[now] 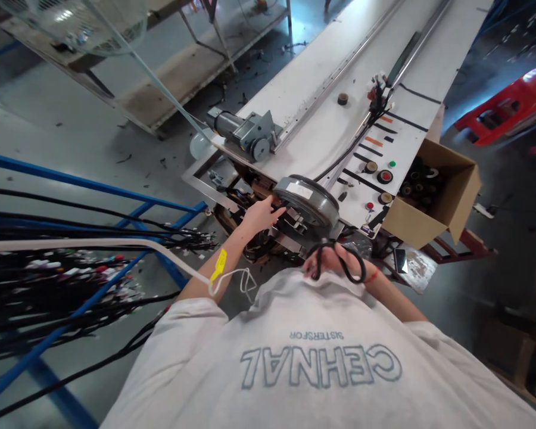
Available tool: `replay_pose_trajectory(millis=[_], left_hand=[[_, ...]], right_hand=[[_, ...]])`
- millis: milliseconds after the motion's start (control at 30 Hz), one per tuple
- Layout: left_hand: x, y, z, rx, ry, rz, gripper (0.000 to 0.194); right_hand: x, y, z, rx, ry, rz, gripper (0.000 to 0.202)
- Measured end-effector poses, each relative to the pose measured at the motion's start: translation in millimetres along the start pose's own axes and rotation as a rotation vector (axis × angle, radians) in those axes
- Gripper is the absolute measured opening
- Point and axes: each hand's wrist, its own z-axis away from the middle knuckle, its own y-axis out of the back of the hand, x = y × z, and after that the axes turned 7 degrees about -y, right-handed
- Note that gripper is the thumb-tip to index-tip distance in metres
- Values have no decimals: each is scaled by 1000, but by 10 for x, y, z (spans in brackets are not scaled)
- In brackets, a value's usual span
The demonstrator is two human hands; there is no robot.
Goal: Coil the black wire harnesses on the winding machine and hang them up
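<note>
My left hand (262, 214) reaches to the near side of a round grey machine head (310, 199) at the table's end, its fingers apart beside the metal parts there. Close to my shirt, my right hand (328, 262) is closed around a looped black cable (357, 275); part of that hand is hidden behind the loops. A black cable bundle (379, 101) with connectors lies along the rail on the white table (335, 140). A grey motor (241, 131) sits at the table's left corner.
Tape rolls (385, 176) and buttons are on the table's right side. An open cardboard box (458, 196) with dark rolls stands to the right. At the left, a blue frame (89, 185) holds many hanging cables. A red plastic stool (509, 107) is at the far right.
</note>
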Motion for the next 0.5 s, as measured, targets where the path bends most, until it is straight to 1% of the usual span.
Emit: replay_pose_trajectory(millis=[33, 67, 100, 133, 167, 200, 233, 267, 333, 367, 400, 433, 467, 500], left_hand=[[26, 21, 10, -19, -9, -14, 39], [55, 41, 20, -40, -16, -41, 40], [84, 56, 25, -50, -13, -87, 42], [110, 66, 25, -43, 3, -150, 44], [128, 70, 17, -20, 32, -223, 48], [136, 71, 3, 9, 69, -294, 53], [131, 69, -14, 38, 109, -351, 58], [111, 65, -28, 64, 144, -386, 62], [32, 40, -17, 120, 187, -399, 67], [-17, 10, 18, 158, 204, -382, 66], [-65, -38, 75, 189, 223, -342, 61], [-104, -112, 150, 183, 240, -269, 52], [-129, -215, 231, 125, 252, -158, 42], [-134, -348, 306, 30, 263, -13, 36]], right_hand=[[14, -121, -198, -157, -105, -87, 81], [23, -198, -426, -223, -191, -144, 84], [30, -237, -651, -216, -259, -169, 82], [38, -247, -838, -157, -303, -172, 77], [53, -235, -957, -91, -328, -161, 73], [74, -212, -990, -57, -342, -142, 69], [103, -182, -931, -72, -345, -118, 67], [135, -148, -788, -130, -341, -94, 66], [187, -67, -334, -262, -305, -66, 67], [199, -16, -80, -250, -272, -70, 67], [200, 43, 156, -182, -235, -82, 68], [190, 109, 354, -79, -199, -97, 68], [172, 177, 504, 40, -167, -111, 68], [149, 244, 601, 149, -139, -124, 69]])
